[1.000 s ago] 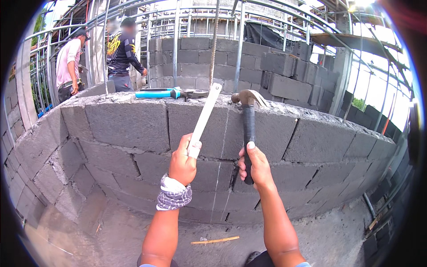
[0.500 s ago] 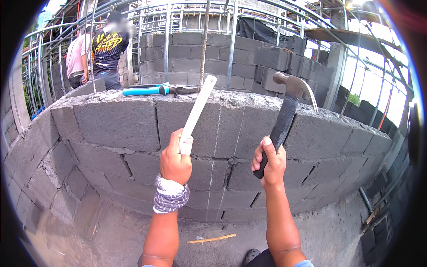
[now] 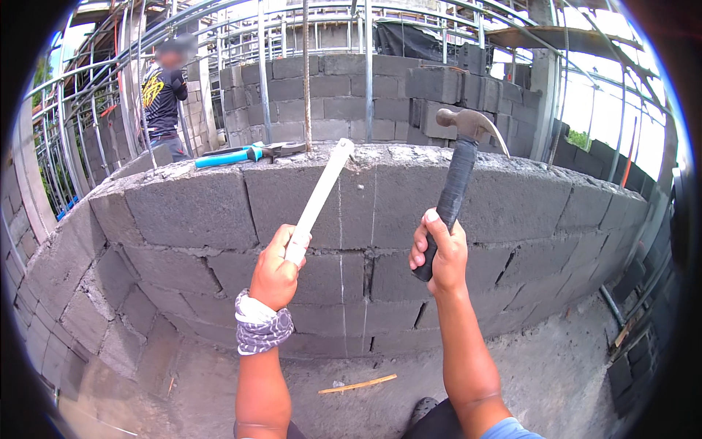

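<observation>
My left hand (image 3: 276, 269), with a grey-and-white cloth round its wrist, is closed on the lower end of a flat white bar (image 3: 320, 196). The bar tilts up and to the right, its far tip at the top edge of the grey block wall (image 3: 183, 208). Whether it touches the blocks I cannot tell. In my right hand (image 3: 442, 252) a claw hammer (image 3: 457, 175) stands nearly upright, gripped by its black wrapped handle, the head above the wall top. Two pale vertical lines run down the wall between my hands. Blue-handled pliers (image 3: 245, 154) lie on the wall top, left of the bar.
A rusty steel rod (image 3: 308, 80) rises behind the wall top. Farther back are metal scaffold pipes, another block wall (image 3: 336, 95) and a person in a dark shirt (image 3: 162, 95). A thin wooden stick (image 3: 357, 384) lies on the floor by my feet.
My view has shifted a little. The white bar and hammer stay in my hands, both slightly farther left in the picture. The person in pink has gone from sight; the other person has turned.
</observation>
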Demonstrator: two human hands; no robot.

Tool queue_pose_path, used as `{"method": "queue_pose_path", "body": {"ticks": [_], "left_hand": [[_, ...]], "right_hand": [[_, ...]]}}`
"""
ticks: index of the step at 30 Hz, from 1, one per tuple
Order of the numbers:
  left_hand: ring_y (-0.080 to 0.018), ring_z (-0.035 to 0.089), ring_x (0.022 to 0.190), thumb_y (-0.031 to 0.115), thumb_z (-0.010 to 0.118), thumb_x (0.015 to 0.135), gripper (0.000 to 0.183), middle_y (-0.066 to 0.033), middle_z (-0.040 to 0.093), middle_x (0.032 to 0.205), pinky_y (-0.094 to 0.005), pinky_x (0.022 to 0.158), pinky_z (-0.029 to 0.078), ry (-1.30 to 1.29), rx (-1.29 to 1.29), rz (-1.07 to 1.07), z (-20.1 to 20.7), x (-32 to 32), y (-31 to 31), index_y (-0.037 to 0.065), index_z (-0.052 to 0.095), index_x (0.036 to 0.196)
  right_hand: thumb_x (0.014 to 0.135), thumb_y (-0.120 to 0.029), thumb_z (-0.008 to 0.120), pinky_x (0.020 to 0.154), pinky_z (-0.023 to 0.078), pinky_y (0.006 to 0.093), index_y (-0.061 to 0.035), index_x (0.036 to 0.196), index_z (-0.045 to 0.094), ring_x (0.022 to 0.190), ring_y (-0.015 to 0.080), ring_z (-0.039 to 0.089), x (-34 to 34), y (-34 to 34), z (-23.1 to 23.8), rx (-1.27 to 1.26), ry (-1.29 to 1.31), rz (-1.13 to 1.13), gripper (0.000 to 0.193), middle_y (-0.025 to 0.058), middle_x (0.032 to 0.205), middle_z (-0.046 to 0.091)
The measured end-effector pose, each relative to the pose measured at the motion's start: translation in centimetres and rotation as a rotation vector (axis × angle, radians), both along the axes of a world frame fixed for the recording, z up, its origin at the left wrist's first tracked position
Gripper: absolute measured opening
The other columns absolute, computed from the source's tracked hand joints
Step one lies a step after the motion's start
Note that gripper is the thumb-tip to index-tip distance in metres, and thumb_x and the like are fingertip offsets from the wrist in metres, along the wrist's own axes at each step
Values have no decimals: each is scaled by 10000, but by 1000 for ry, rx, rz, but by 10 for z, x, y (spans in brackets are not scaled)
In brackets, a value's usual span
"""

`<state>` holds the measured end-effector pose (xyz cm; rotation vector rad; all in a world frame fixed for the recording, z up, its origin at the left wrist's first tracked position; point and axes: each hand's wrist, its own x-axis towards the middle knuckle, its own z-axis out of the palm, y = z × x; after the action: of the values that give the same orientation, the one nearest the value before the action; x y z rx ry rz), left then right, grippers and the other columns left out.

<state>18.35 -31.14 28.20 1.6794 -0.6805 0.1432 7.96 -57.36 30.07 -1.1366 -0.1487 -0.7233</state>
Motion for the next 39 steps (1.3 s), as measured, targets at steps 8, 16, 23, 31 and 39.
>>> {"method": "queue_pose_path", "body": {"ticks": [8,16,23,31,39], "left_hand": [[-42,450,625,240,530,1109,184,31,514,756,-251,528,359,214,-159,-134,-5,0,3,74,599,1148],[-17,365,518,129,455,1079,182,48,485,724,-222,440,309,70,-133,-78,-9,-1,-7,106,568,1219],[-27,401,589,106,462,1065,186,43,476,762,-220,496,323,-24,-87,12,-7,-3,1,85,588,1201],[-65,465,644,130,515,1068,168,17,537,807,-273,576,372,-106,31,123,13,-20,8,45,627,1161],[-136,552,662,191,526,1084,184,-43,583,765,-332,627,446,-206,149,216,15,-31,5,54,621,1162]], "right_hand": [[1062,-308,637,462,459,320,-89,1007,543,489,131,499,-6,0,3,-26,-1,-30,244,35,685,509],[1055,-295,643,456,459,319,-88,1000,534,477,128,490,-16,5,7,-28,-1,-21,240,34,682,509],[1041,-320,705,440,442,281,-78,1048,535,473,98,504,-26,8,9,-168,6,-44,296,14,686,538],[1045,-432,707,458,425,256,-51,1161,537,508,73,556,-44,15,16,-468,5,-263,433,-9,690,570],[1064,-388,686,516,491,285,28,1338,541,544,112,630,-61,38,28,-693,-22,-467,519,22,683,626]]}}
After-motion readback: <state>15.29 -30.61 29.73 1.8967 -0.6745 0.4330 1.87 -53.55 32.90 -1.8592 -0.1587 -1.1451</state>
